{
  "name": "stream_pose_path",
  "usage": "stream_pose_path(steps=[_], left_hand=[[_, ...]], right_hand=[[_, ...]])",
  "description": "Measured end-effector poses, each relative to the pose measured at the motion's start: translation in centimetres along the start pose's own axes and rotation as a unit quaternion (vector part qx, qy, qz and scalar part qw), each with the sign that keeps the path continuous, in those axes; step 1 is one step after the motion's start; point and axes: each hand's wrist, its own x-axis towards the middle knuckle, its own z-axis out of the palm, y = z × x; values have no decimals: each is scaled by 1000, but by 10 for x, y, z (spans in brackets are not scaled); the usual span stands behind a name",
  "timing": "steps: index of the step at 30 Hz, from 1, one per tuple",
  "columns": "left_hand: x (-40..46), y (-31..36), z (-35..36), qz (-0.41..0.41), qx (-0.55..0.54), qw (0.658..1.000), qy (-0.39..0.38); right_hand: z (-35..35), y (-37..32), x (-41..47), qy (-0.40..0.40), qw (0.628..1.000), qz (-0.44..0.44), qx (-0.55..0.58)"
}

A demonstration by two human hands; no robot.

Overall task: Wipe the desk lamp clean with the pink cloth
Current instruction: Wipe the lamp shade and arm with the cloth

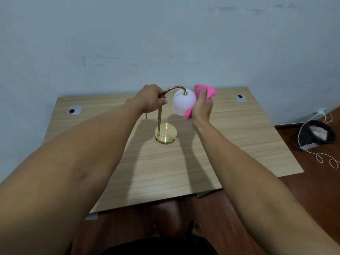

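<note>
A desk lamp stands on the wooden desk (165, 172): round brass base (166, 134), thin brass stem curving over at the top, and a white frosted globe shade (182, 103) hanging from the arch. My left hand (151, 100) is closed around the upper stem, just below the bend. My right hand (202, 107) holds the pink cloth (205, 91) pressed against the right side of the shade. Cloth sticks out above and below my fingers.
Two grey cable grommets (74, 110) (240, 98) sit near the desk's back corners. A pale blue wall rises right behind the desk. On the floor at right, a black mesh bin (316, 134) and a looped white cable (323, 159).
</note>
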Motion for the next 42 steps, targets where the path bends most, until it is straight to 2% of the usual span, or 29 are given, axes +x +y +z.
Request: stream_pose_path(steps=[3,6,12,14,16,20,22,25,27,31,35,37,40,42], left_hand=[[0,0,0,-3,-4,1000,-2],[1,1,0,-5,-8,1000,1],[2,-1,0,-5,-8,1000,4],[3,-1,-3,-15,-19,1000,-2],[2,-5,-5,-27,-35,999,-3],[-15,-17,-3,-69,-121,990,11],[-24,-31,3,-93,-139,986,25],[-31,-57,15,-134,-111,984,47],[-34,-69,23,-161,-142,975,59],[-38,-72,36,-162,-224,960,49],[-37,-68,40,-141,-187,970,62],[-38,-67,39,-133,-157,977,62],[-38,-65,39,-119,-123,983,66],[-38,-67,39,-116,-113,985,66]], right_hand=[[15,-13,-2,-84,992,-57,-69],[17,-7,-2,-93,988,-56,-106],[-4,-2,15,-49,991,124,-28],[-7,-6,14,-34,990,140,-8],[-6,-15,11,-17,994,111,6],[8,-33,-3,-6,1000,-3,-20],[17,-35,-11,-20,998,-40,-32],[33,-32,-31,-50,994,-58,-73],[43,-25,-44,-68,987,-88,-116],[51,-9,-61,-119,954,-204,-182],[39,5,-70,-180,900,-318,-237],[37,10,-68,-173,908,-311,-220],[45,-1,-71,-121,950,-229,-175],[49,-2,-74,-124,946,-228,-196]])
